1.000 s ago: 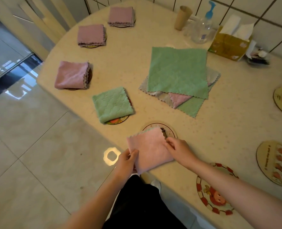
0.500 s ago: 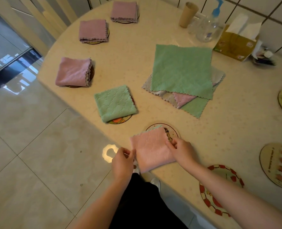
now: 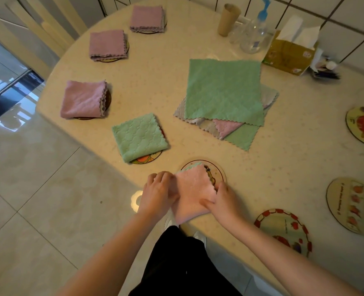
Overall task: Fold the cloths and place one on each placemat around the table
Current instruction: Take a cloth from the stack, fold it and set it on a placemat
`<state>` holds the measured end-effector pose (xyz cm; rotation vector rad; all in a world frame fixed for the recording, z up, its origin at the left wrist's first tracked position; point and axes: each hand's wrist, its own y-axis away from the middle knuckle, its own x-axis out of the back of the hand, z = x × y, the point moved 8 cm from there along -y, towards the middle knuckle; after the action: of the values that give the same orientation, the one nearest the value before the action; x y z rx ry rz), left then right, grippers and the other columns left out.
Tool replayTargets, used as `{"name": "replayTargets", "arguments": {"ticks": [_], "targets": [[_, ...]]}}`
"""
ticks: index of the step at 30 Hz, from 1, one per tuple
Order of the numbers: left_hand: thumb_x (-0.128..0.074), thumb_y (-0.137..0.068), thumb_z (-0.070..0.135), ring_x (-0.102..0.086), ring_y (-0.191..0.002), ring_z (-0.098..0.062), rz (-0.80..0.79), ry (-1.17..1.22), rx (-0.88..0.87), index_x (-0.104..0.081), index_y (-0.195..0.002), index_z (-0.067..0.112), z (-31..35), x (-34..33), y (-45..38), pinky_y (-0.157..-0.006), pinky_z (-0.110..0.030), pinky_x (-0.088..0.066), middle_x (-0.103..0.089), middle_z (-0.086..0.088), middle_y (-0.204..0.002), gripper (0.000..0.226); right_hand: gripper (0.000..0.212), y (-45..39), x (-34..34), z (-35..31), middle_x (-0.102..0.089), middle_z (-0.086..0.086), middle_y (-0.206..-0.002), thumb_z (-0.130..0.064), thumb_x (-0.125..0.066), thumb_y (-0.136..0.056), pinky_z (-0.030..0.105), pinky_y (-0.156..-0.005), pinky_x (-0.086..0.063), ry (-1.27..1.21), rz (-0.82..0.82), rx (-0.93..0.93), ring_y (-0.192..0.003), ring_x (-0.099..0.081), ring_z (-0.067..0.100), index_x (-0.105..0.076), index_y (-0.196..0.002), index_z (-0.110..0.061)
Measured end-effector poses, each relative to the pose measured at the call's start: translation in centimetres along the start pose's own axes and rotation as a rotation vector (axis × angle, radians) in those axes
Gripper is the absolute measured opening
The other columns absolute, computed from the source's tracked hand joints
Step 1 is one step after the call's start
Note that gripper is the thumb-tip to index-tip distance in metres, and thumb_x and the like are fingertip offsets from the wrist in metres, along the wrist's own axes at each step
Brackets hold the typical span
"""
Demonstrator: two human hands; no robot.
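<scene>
Two hands bracket the folded pink cloth point(image 3: 195, 195) at lower centre of the frame, its far corner overlapping a round placemat point(image 3: 217, 170); left hand point(image 3: 158, 194) grips the left edge, fingers curled; right hand point(image 3: 225, 201) pinches the right edge, thumb pressed on top.

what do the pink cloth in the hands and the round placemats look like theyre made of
Pink cloth: soft, matte plush fabric, probably microfibre, judging by its fuzzy nap and zigzag-cut edge.
Round placemats, such as the red-bordered one: thin, flat, stiff discs with printed cartoon pictures and a slight sheen; possibly coated board or plastic, which cannot be told from here.
</scene>
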<state>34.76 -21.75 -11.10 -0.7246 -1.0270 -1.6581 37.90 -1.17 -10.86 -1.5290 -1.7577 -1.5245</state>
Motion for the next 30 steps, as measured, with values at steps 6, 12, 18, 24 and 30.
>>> {"name": "replayTargets", "arguments": {"ticks": [6, 12, 18, 24, 30], "targets": [[-0.065, -0.071, 0.014, -0.048, -0.103, -0.025, -0.136, 0.212, 0.33, -0.05, -0.118, 0.014, -1.0, 0.1, -1.9, -0.079, -0.029, -0.039, -0.055, -0.006, -0.114, 0.049, 0.058, -0.8, -1.4, 1.1, -0.065, 0.008, -0.1, -0.037, -0.08, -0.066, 0.025, -0.06, -0.04, -0.359, -0.125, -0.189, -0.085, -0.062, 0.023, -0.057, -0.104, -0.002], [-0.076, -0.07, 0.008, -0.058, -0.077, -0.021, -0.149, 0.739, 0.599, -0.068, -0.098, 0.009, -2.6, 0.0, -2.1, -0.067, -0.032, -0.052, -0.064, -0.011, -0.092, 0.029, 0.022, -0.8, -1.4, 1.9, -0.054, -0.002, -0.063, -0.03, -0.071, -0.078, 0.023, -0.049, -0.034, -0.657, -0.224, -0.289, -0.053, -0.046, 0.012, -0.061, -0.081, -0.011], [-0.079, -0.068, 0.002, -0.063, -0.085, -0.024, -0.283, 0.927, 0.573, -0.072, -0.093, 0.006, -0.9, 0.2, -1.1, -0.072, -0.034, -0.056, -0.069, -0.013, -0.094, 0.026, 0.017, -0.1, -0.2, 2.4, -0.057, 0.002, -0.067, -0.021, -0.07, -0.077, 0.03, -0.057, -0.04, -0.742, -0.282, -0.25, -0.058, -0.05, 0.016, -0.056, -0.075, -0.013], [-0.076, -0.063, 0.014, -0.061, -0.092, -0.022, -0.373, 0.995, 0.489, -0.066, -0.11, 0.006, 1.1, 1.0, -1.6, -0.078, -0.033, -0.053, -0.066, -0.01, -0.1, 0.048, 0.034, -0.2, 2.3, 3.9, -0.06, -0.001, -0.088, -0.033, -0.073, -0.077, 0.021, -0.053, -0.038, -0.807, -0.286, -0.191, -0.07, -0.054, 0.012, -0.054, -0.101, -0.019], [-0.069, -0.083, 0.002, -0.059, -0.085, -0.023, -0.324, 0.936, 0.474, -0.063, -0.098, 0.013, 2.5, 1.0, -3.9, -0.072, -0.038, -0.055, -0.058, -0.012, -0.094, 0.02, 0.023, -3.0, 3.0, 5.1, -0.066, 0.002, -0.092, -0.029, -0.074, -0.077, 0.039, -0.08, -0.057, -0.742, -0.177, -0.169, -0.085, -0.064, 0.018, -0.06, -0.091, -0.018]]}}
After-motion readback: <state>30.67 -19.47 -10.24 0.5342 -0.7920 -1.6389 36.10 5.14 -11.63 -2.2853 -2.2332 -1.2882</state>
